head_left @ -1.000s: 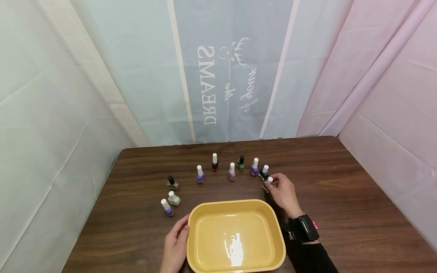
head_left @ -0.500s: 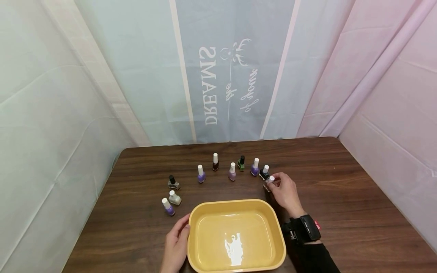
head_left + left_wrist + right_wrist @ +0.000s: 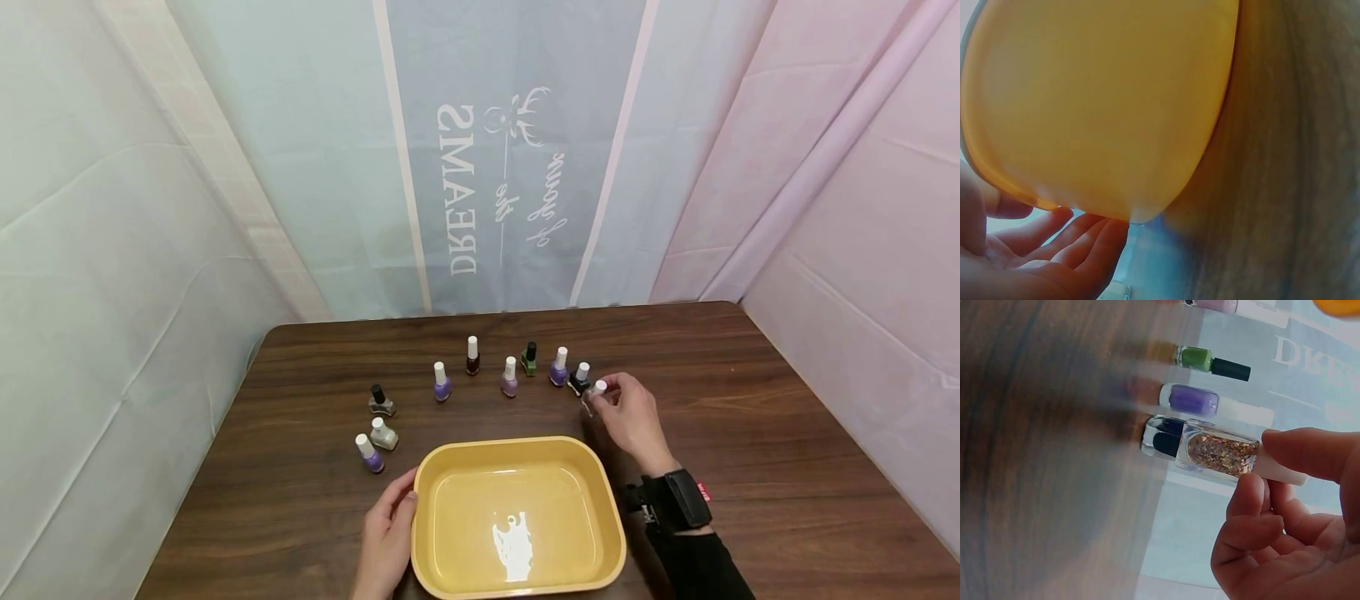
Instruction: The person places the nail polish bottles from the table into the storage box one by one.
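Observation:
My right hand (image 3: 632,419) pinches a nail polish bottle (image 3: 1219,453) between thumb and fingers at its white cap. Gold glitter fills that clear bottle, and in the head view it tilts slightly just above the table. Right behind it is a dark nail polish bottle (image 3: 578,381) with a white cap, then a purple one (image 3: 558,372). A yellow tray (image 3: 517,447) lies at the front of the table with nothing in it. Against its left wall rests my left hand (image 3: 385,537), fingertips touching the outside, as the left wrist view also shows.
Several more nail polish bottles stand across the brown table (image 3: 750,433): green (image 3: 528,363), pale mauve (image 3: 509,383), dark brown (image 3: 472,362), purple (image 3: 442,388). A grey one (image 3: 382,406), a whitish one (image 3: 385,437) and another purple one (image 3: 372,460) are at left. Fabric curtains (image 3: 510,208) surround the table.
My right hand has raised the glitter nail polish bottle slightly and shifted it a little back and to the right. The left hand and the tray have stayed in place.

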`<state>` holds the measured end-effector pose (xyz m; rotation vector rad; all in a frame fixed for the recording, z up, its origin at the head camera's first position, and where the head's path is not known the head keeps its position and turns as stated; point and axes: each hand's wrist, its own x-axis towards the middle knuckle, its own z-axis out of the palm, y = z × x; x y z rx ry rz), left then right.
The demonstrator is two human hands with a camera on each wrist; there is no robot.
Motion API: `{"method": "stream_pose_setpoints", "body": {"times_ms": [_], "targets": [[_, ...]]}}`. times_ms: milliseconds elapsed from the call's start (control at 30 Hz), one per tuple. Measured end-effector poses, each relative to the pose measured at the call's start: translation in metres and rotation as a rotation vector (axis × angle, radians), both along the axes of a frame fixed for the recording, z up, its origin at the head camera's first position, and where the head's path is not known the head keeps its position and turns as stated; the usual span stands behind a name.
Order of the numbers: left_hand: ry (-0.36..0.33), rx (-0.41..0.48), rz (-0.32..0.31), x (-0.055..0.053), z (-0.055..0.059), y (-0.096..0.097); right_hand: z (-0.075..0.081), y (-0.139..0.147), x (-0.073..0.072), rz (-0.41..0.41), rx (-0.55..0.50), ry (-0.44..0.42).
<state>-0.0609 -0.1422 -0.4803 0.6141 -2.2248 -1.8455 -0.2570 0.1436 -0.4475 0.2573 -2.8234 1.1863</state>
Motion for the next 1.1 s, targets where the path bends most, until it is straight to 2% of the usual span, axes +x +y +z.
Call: {"method": "stream_pose_setpoints", "body": {"times_ms": [233,467,933,1100], "targets": [[-0.013,0.005,-0.005,0.001,-0.001,-0.002,0.009,0.001,0.001,0.003,0.004,0.051],[-0.031,-0.011,-0.002,0.002,-0.001,-0.003,0.022,-0.001,0.005,0.024,0.003,0.062],[0.003,0.017,-0.013,0.001,-0.001,-0.004,0.038,-0.006,0.014,0.034,0.011,0.162],[0.009,0.021,-0.01,0.0,-0.002,-0.003,0.045,-0.011,0.02,0.048,0.009,0.172]]}}
